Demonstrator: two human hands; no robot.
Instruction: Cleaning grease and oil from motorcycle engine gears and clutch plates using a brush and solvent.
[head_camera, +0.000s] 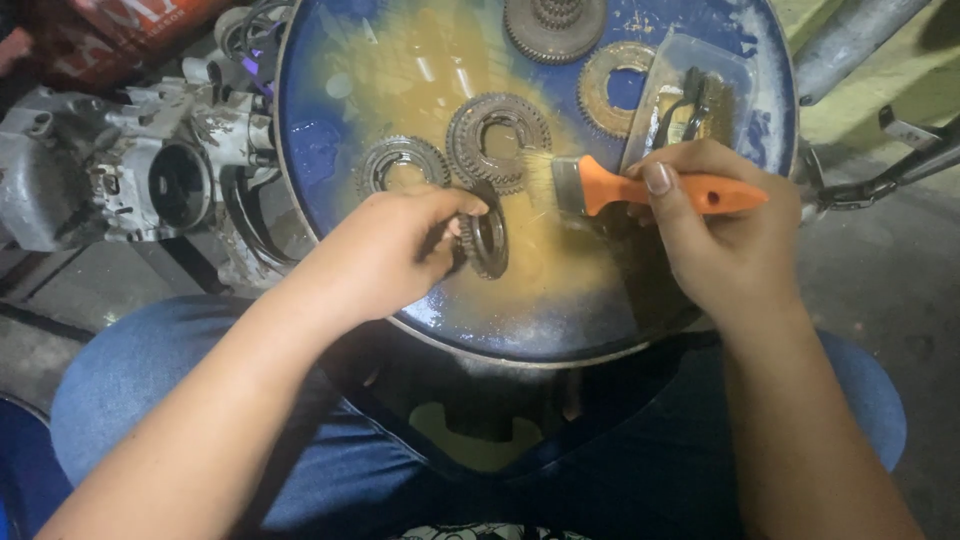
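My left hand (395, 250) grips a small dark gear (486, 243) on edge above a round blue basin (310, 150) holding yellowish liquid. My right hand (715, 235) holds an orange-handled paintbrush (640, 190), bristles pointing left toward the gear, just above and to its right. Two toothed gears (402, 163) (497, 138) lie flat in the liquid behind the held gear. More gears (555, 25) (612, 88) rest farther back.
A clear plastic tub (690, 95) with a wire brush sits at the basin's right rear. A grey engine casing (120, 165) stands on the floor at left. A metal bar and chain (880, 180) lie at right. My blue-trousered legs flank the basin.
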